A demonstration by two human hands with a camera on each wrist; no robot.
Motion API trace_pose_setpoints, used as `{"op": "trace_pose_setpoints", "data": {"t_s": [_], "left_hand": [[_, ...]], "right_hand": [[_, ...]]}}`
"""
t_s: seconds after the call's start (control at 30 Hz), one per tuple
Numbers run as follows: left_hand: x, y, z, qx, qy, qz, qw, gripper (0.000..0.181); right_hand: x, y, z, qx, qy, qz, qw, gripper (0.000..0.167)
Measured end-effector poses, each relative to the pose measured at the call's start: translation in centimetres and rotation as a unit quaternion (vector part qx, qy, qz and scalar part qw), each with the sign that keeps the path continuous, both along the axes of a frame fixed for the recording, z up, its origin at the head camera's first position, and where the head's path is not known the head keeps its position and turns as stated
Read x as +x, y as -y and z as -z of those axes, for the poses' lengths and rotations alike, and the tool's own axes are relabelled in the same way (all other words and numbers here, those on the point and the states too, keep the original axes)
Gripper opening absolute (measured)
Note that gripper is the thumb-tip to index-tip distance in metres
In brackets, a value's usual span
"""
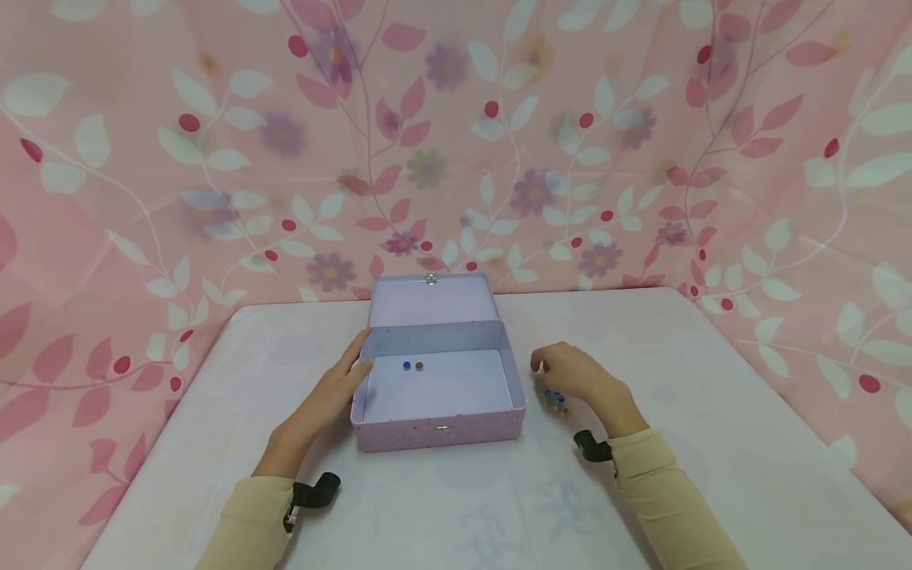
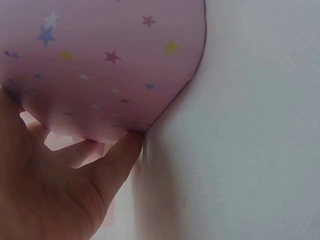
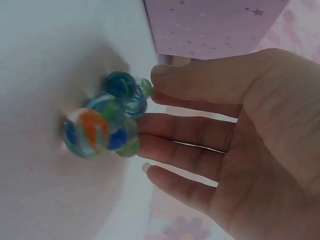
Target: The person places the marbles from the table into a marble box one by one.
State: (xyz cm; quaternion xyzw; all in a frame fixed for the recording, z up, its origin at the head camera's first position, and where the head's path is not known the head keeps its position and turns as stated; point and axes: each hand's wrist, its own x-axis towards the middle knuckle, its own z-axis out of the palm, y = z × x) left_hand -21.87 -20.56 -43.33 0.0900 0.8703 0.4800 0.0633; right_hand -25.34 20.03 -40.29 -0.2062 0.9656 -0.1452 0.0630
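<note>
A lilac box (image 1: 438, 431) with a star print stands on the table, its hinged lid (image 1: 432, 301) raised at the back. Inside lie a blue marble (image 1: 407, 366) and a brownish marble (image 1: 419, 366), side by side. My left hand (image 1: 328, 396) holds the box's left wall, thumb at the rim and the other fingers against the outside. To the right of the box, my right hand (image 1: 577, 372) is beside a cluster of glass marbles (image 3: 107, 125) with blue, green and orange swirls. Its loosely extended fingertips reach the cluster's edge; whether they touch is unclear.
A pale patterned cloth covers the table (image 1: 456, 507). Behind and at both sides hangs a pink floral curtain (image 1: 456, 158). The box has a small metal clasp (image 1: 431, 279) on its lid. Black camera mounts (image 1: 317, 491) sit at both sleeve cuffs.
</note>
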Motion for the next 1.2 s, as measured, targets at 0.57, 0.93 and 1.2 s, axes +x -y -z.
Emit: {"op": "trace_pose_setpoints", "data": {"t_s": [0.57,0.93,1.2], "left_hand": [[0.0,-0.1,-0.1,0.002,-0.001,0.005,1.0,0.062],[0.1,-0.1,-0.2,0.008,0.004,0.001,1.0,0.06],[0.1,-0.1,-0.2,0.002,-0.002,0.0,1.0,0.062]], "right_hand": [[-0.5,0.2,1.7,-0.001,-0.005,-0.002,1.0,0.012],[-0.7,0.3,1.1,-0.011,-0.022,-0.017,0.9995,0.012],[-0.8,0.6,0.4,-0.022,-0.021,-0.017,0.9994,0.014]]}}
